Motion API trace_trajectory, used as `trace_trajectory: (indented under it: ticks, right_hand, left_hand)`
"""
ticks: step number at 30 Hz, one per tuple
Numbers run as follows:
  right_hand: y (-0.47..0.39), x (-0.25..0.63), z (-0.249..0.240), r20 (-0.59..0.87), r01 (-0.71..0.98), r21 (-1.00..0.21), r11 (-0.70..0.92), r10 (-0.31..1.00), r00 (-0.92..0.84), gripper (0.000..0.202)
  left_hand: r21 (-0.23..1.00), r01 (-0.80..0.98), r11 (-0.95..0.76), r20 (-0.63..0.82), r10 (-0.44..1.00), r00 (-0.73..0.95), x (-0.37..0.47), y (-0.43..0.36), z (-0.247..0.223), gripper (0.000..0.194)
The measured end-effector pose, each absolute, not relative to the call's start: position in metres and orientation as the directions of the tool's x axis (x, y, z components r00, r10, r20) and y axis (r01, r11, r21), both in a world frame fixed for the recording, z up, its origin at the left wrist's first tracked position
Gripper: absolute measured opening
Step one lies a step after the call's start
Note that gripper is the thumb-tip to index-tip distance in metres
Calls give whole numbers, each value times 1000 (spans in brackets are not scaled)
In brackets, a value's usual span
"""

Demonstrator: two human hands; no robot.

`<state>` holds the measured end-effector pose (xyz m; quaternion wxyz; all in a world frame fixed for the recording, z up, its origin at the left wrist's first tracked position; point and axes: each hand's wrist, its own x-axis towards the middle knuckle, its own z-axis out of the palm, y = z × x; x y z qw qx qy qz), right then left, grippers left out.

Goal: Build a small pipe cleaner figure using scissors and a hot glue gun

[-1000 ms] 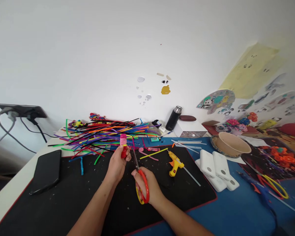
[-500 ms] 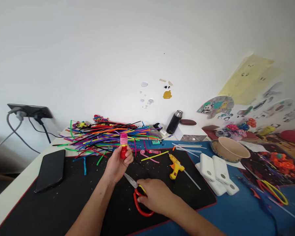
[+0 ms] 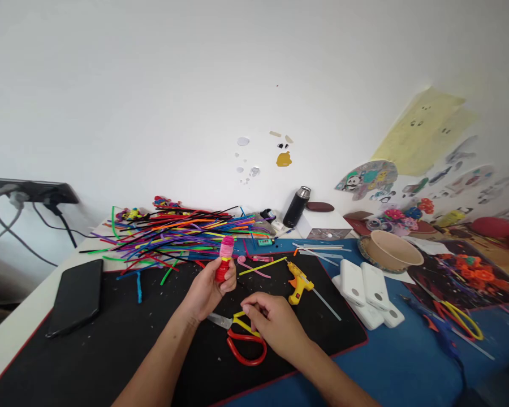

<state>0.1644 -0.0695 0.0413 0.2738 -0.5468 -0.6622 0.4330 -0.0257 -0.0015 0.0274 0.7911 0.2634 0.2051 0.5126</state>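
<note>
My left hand (image 3: 207, 288) is closed around a small upright cylinder wound in fuzzy craft wire (image 3: 226, 249), pink on top, with a yellow band and red below. Its lower end is partly covered by my fingers. Scissors (image 3: 246, 350) with one red and one yellow handle lie on the black mat, blades toward my left wrist. Just above their handles is my right hand (image 3: 275, 325), thumb and index fingertips drawn together; anything between them is too small to make out. A yellow glue gun (image 3: 299, 282) rests to the right of that hand.
Many coloured pipe cleaners (image 3: 173, 232) are heaped at the back. A phone (image 3: 76, 297) lies at left. White devices (image 3: 365, 288) are stacked at right, near a beige bowl (image 3: 396, 249). A black flask (image 3: 297, 208) stands by the wall; another pair of scissors (image 3: 462, 320) lies far right.
My right hand has let go of the scissors, which now lie on the mat, and has lifted slightly. The wound cylinder in my left hand has shifted a little right and down.
</note>
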Motion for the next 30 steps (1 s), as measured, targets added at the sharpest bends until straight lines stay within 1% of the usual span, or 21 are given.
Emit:
trace_trajectory:
  ticks: [2,4,7,10,12,16,20,23,25,27,30]
  right_hand:
    - [-77,169,34,-125,451,-892,-18,970,-209,27]
    - [-83,180,31,-109,473,-881,-17,980,-168,29]
    - [-87,208,31,-69,544,-838,-26,996,-59,32]
    - [-87,241,33,-67,606,-789,-100,995,77,37]
    - [-85,259,33,-91,666,-731,-149,988,122,40]
    - [-76,273,27,-147,738,-639,-219,976,162,41]
    - [-61,267,18,-113,818,-508,-271,962,248,36]
    - [-51,260,15,-88,883,-397,-250,968,234,38]
    - [-48,257,15,-78,910,-345,-229,973,216,35]
    - [-47,256,15,-76,919,-319,-230,973,217,29]
    - [-48,255,16,-76,909,-333,-251,968,240,21]
  left_hand:
    - [638,-689,345,-66,916,397,-25,-1,26,32]
    - [640,-689,339,-73,920,385,-25,0,24,32]
    - [658,-669,345,-90,918,386,-24,0,21,31]
    - [690,-625,364,-120,910,397,-20,-1,18,31]
    - [711,-600,366,-131,907,399,-16,-3,17,32]
    - [738,-564,371,-140,902,409,-11,-5,15,32]
    - [755,-540,371,-143,898,416,-10,-5,16,35]
    - [760,-537,366,-144,900,411,-10,-5,16,35]
    - [773,-529,351,-142,908,395,-10,-6,16,37]
    - [794,-512,329,-136,916,378,-9,-7,15,39]
    - [817,-491,303,-118,921,372,-9,-8,14,40]
